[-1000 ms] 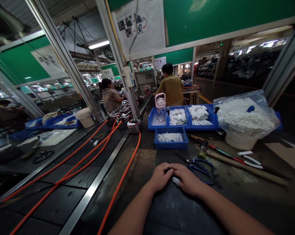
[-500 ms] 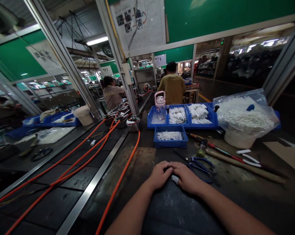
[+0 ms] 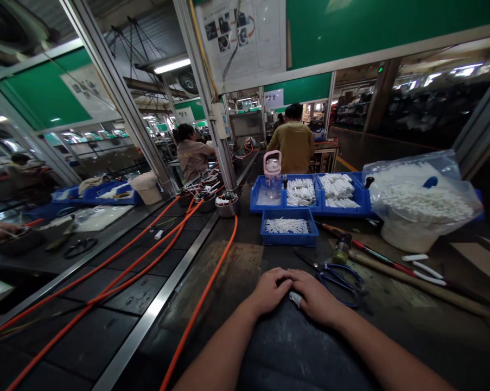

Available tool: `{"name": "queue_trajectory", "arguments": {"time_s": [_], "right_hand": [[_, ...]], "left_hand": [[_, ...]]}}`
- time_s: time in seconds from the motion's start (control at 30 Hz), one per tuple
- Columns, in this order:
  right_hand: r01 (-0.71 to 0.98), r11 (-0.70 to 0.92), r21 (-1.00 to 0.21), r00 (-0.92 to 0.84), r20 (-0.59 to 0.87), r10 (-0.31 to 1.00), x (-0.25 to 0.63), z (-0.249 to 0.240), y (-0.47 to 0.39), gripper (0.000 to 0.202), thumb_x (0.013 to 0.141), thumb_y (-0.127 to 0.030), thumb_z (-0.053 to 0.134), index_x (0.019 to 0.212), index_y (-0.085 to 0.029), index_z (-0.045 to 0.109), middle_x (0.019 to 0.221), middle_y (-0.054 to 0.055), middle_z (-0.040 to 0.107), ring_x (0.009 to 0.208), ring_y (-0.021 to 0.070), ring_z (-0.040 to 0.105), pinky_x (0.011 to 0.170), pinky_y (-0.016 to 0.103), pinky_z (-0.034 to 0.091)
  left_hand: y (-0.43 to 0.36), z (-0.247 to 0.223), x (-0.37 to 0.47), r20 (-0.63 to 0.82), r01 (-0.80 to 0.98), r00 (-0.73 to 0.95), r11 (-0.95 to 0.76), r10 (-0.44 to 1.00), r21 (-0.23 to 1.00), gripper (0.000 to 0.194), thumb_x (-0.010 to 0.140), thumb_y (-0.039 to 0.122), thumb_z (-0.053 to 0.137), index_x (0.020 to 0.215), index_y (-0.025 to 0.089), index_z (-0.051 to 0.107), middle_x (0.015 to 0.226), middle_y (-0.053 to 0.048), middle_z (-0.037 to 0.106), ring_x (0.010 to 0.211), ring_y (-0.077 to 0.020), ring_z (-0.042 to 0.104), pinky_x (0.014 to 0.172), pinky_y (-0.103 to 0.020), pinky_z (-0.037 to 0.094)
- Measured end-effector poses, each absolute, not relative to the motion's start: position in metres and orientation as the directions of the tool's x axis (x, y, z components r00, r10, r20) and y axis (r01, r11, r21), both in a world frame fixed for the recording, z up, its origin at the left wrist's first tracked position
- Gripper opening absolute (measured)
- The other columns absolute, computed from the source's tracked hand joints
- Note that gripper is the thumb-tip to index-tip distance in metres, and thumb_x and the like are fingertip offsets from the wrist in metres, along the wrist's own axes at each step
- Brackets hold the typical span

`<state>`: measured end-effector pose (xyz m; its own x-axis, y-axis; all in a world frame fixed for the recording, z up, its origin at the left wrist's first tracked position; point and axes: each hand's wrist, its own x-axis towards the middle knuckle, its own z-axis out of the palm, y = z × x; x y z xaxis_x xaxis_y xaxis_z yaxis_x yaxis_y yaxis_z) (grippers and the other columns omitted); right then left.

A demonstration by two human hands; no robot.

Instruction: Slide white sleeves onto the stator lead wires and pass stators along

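Observation:
My left hand [image 3: 269,290] and my right hand [image 3: 318,296] rest together on the dark worktop, fingertips meeting and partly overlapping. The fingers lie loosely over each other, and no tool shows in either hand. A small white wrap or piece [image 3: 296,298] is at my right thumb; its kind is unclear. Just right of my right hand lie blue-handled scissors [image 3: 338,277]. Beyond my hands stands a small blue tray [image 3: 289,239] with thin white sticks in it.
Behind the tray are blue bins [image 3: 346,210] of white tubes and a clear bottle [image 3: 272,179]. A bag-lined bucket [image 3: 407,239] and a wooden-handled hammer [image 3: 424,283] are right. Orange hoses [image 3: 206,293] and round motor-like parts [image 3: 227,205] lie left. Co-workers sit beyond.
The view has swung slightly left, so things appear a little further right. At far left, another person's hand now shows. My hands keep the same resting pose.

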<state>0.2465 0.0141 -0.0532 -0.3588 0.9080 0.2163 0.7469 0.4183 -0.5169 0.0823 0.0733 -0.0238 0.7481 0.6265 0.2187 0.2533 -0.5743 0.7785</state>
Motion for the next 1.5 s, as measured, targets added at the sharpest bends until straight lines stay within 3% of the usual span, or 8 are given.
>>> {"name": "queue_trajectory", "arguments": {"time_s": [1.5], "right_hand": [[0.745,0.405,-0.530,-0.347,0.211,0.914,0.2458,-0.0530,0.0131,0.066,0.057,-0.001,0.041,0.119,-0.018,0.057,0.132,0.008,0.047,0.126,0.0221,0.036,0.108,0.046,0.023]], "left_hand": [[0.0722,-0.0224,0.0817,0.218,0.267,0.752,-0.591,0.622,0.762,0.026,0.084,0.019,0.047,0.103,0.020,0.065,0.100,-0.004,0.065,0.091,-0.0151,0.058,0.087,-0.028,0.042]]}}
